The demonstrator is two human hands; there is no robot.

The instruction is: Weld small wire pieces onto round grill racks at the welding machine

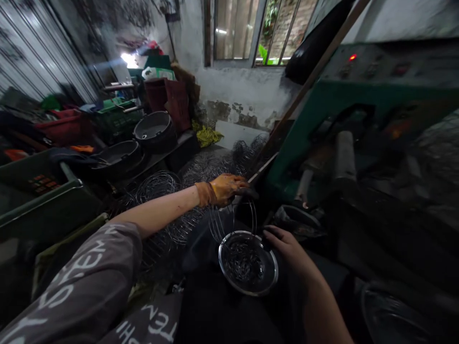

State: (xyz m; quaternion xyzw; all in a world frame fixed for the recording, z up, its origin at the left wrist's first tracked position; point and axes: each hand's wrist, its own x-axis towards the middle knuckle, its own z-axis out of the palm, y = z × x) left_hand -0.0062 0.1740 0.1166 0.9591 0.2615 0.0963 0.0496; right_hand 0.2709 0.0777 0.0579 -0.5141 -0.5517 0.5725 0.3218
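Note:
My left hand [227, 187], in an orange-stained work glove with dark fingertips, is closed around several thin wire hoops [214, 223]. They hang below it, over the far rim of a metal bowl [223, 273]. Small curved metal pieces [244, 262] lie inside the bowl, which rests on or near my lap. My right hand [283, 242] is at the bowl's right rim, its blackened fingers bent together. What those fingers hold is too dark to make out.
Loose wire coils [158, 186] are heaped on the floor to the left and ahead. A green machine [297, 138] with a red light stands at right. Black tubs [154, 126] and a green crate [46, 200] are at left. A pole [308, 83] leans across beside the machine.

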